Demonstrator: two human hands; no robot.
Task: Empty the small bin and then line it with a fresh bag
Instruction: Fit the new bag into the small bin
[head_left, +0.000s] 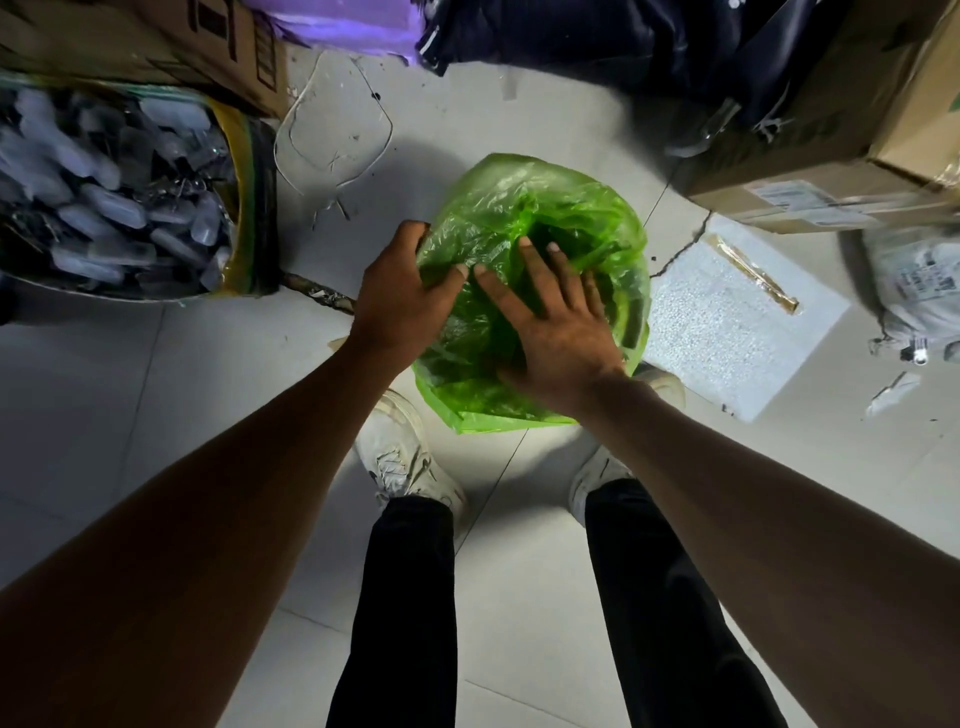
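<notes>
Pinching the film at the bin's left rim, the left hand (397, 301) curls thumb and fingers round a fold of the green bag (524, 208), and my read is that it anchors that side so the liner cannot slide. Right hand (558, 332) lies flat, fingers straight and spread, pressing the plastic down into the hollow — gripping nothing, just pushing the bag toward the bottom and working the trapped air out, I'd say. Under both hands sits the small bin (631, 325), almost wholly wrapped in green; only dark slats show through the film on its right side. It stands on the tiled floor (130, 415) just ahead of the person's white shoes (400, 457), placed between the feet for an easy reach from above. Lining looks well along, with the bag's skirt draped over the rim at the near edge, though whether it is seated all round I cannot tell. Just right of the bin lies a white foam slab (727, 332). Further left sits a sack of clear plastic pieces (114, 197) — and cardboard boxes (831, 176) crowd the floor's far corners.
</notes>
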